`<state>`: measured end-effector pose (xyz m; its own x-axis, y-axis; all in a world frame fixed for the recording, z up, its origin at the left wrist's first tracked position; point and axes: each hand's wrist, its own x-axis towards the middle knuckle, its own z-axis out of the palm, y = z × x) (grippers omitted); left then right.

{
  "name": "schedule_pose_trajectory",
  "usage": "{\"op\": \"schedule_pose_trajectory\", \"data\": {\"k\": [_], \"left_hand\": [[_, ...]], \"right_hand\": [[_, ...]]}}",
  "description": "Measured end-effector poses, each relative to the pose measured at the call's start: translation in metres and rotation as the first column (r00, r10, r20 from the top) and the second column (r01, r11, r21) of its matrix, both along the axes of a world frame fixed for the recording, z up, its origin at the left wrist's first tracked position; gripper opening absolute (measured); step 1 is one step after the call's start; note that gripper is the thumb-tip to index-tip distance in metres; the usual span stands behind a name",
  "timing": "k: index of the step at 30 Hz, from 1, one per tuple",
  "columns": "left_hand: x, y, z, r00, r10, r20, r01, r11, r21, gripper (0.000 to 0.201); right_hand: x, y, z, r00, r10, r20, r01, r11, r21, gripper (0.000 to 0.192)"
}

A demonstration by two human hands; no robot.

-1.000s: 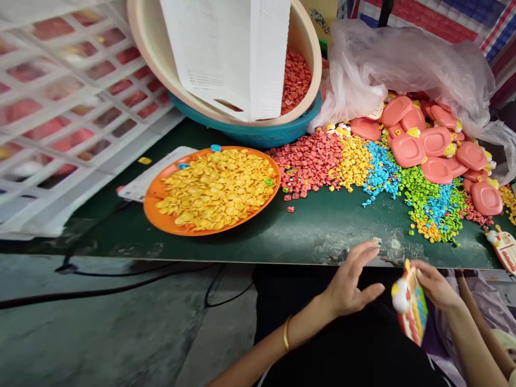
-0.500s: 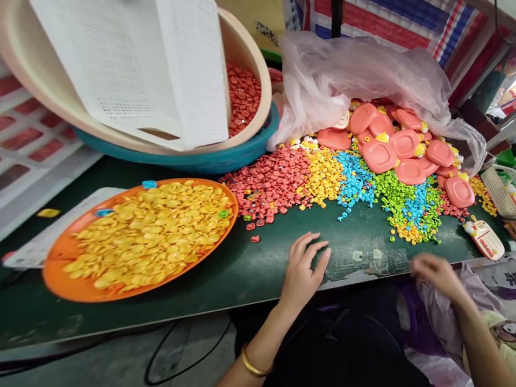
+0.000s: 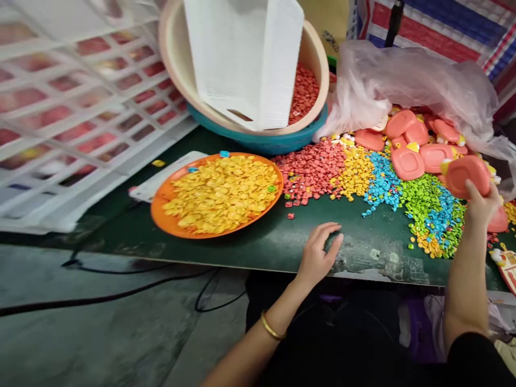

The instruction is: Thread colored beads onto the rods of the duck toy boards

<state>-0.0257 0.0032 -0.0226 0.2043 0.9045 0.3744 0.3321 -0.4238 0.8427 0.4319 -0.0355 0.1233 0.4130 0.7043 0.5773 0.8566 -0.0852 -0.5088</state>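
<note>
My right hand (image 3: 482, 205) pinches a pink plastic toy casing (image 3: 463, 174) with a rounded square recess and a small yellow part on its left end. It is held over the right side of a heap of similar pink casings (image 3: 407, 163). My left hand (image 3: 318, 253) hovers over or rests on the front of the green table (image 3: 262, 242), fingers apart, holding nothing. Beyond the hands lie piles of small pieces: pink (image 3: 312, 164), yellow (image 3: 355, 174), blue (image 3: 382, 177) and green (image 3: 421, 196).
An orange plate (image 3: 159, 217) heaped with yellow discs stands left of my left hand. Behind it is a cream basin (image 3: 322, 64) in a teal one (image 3: 278, 142), with a white box (image 3: 242, 64) in it. A white crate (image 3: 133, 150) stands far left; crumpled plastic (image 3: 423, 80) covers the back.
My right hand has gone from the table's front edge up to the casing heap and taken hold of a pink casing. My left hand has hardly moved. The view has swung left.
</note>
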Motion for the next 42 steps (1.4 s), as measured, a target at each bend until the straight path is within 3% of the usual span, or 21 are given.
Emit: {"op": "schedule_pose_trajectory", "data": {"k": [2, 4, 5, 6, 7, 9, 10, 11, 12, 14, 15, 18, 21, 24, 28, 30, 34, 42], "left_hand": [[-0.001, -0.003, -0.001, 0.986, -0.022, 0.164, 0.035, 0.997, -0.074, 0.033], [-0.005, -0.006, -0.002, 0.943, 0.000, 0.331, 0.035, 0.994, -0.099, 0.041], [-0.008, -0.008, -0.001, 0.930, 0.027, 0.366, 0.005, 0.996, -0.086, 0.043], [-0.012, -0.010, -0.001, 0.936, 0.056, 0.347, -0.039, 0.998, -0.057, 0.045], [-0.015, -0.013, 0.001, 0.957, 0.075, 0.280, -0.074, 0.997, -0.015, 0.045], [-0.021, -0.017, 0.003, 0.998, 0.042, 0.050, -0.046, 0.996, 0.073, 0.041], [-0.022, -0.018, 0.004, 0.998, -0.002, -0.070, 0.008, 0.995, 0.096, 0.037], [-0.022, -0.019, 0.005, 0.985, -0.044, -0.165, 0.062, 0.993, 0.102, 0.034], [-0.021, -0.020, 0.005, 0.971, -0.071, -0.228, 0.097, 0.990, 0.104, 0.033], [-0.017, -0.021, 0.005, 0.950, -0.079, -0.302, 0.115, 0.988, 0.105, 0.035], [-0.016, -0.020, 0.005, 0.943, -0.073, -0.324, 0.113, 0.988, 0.108, 0.036], [-0.016, -0.019, 0.005, 0.926, -0.098, -0.364, 0.145, 0.984, 0.104, 0.039], [-0.020, -0.018, 0.007, 0.918, -0.165, -0.362, 0.204, 0.976, 0.071, 0.041], [-0.024, -0.018, 0.008, 0.912, -0.211, -0.353, 0.237, 0.971, 0.033, 0.045], [-0.026, -0.017, 0.007, 0.894, -0.251, -0.371, 0.270, 0.963, 0.000, 0.053], [-0.026, -0.016, 0.007, 0.880, -0.272, -0.389, 0.294, 0.956, -0.002, 0.054], [-0.024, -0.015, 0.005, 0.868, -0.266, -0.419, 0.304, 0.952, 0.028, 0.057], [-0.012, -0.019, 0.002, 0.896, -0.245, -0.370, 0.286, 0.957, 0.058, 0.067]], "right_hand": [[-0.086, 0.006, -0.034, 0.991, 0.107, 0.082, -0.118, 0.982, 0.144, 0.035], [-0.169, -0.004, -0.062, 0.898, 0.398, 0.187, -0.426, 0.894, 0.140, 0.036], [-0.202, -0.012, -0.072, 0.789, 0.580, 0.201, -0.599, 0.800, 0.043, 0.042], [-0.229, -0.018, -0.077, 0.647, 0.745, 0.164, -0.741, 0.665, -0.096, 0.047], [-0.247, -0.022, -0.079, 0.544, 0.834, 0.088, -0.806, 0.549, -0.222, 0.045], [-0.266, -0.015, -0.073, 0.409, 0.907, -0.102, -0.855, 0.341, -0.390, 0.034], [-0.269, -0.005, -0.068, 0.394, 0.902, -0.176, -0.858, 0.292, -0.423, 0.028], [-0.271, 0.010, -0.063, 0.419, 0.883, -0.211, -0.851, 0.301, -0.432, 0.024], [-0.274, 0.028, -0.059, 0.471, 0.854, -0.220, -0.836, 0.353, -0.420, 0.023], [-0.286, 0.068, -0.056, 0.626, 0.768, -0.136, -0.745, 0.538, -0.393, 0.023], [-0.296, 0.087, -0.058, 0.653, 0.749, -0.115, -0.724, 0.571, -0.387, 0.022], [-0.331, 0.132, -0.072, 0.667, 0.739, -0.096, -0.709, 0.590, -0.388, 0.031], [-0.350, 0.150, -0.086, 0.686, 0.722, -0.090, -0.690, 0.607, -0.394, 0.031], [-0.334, 0.136, -0.093, 0.728, 0.682, -0.065, -0.651, 0.659, -0.377, 0.012], [-0.286, 0.076, -0.109, 0.832, 0.548, -0.082, -0.553, 0.811, -0.192, 0.019], [-0.270, 0.050, -0.121, 0.839, 0.526, -0.141, -0.540, 0.836, -0.097, 0.019], [-0.261, 0.026, -0.136, 0.789, 0.590, -0.168, -0.610, 0.785, -0.106, 0.020], [-0.279, 0.003, -0.136, 0.722, 0.672, -0.164, -0.691, 0.713, -0.123, 0.029]]}}
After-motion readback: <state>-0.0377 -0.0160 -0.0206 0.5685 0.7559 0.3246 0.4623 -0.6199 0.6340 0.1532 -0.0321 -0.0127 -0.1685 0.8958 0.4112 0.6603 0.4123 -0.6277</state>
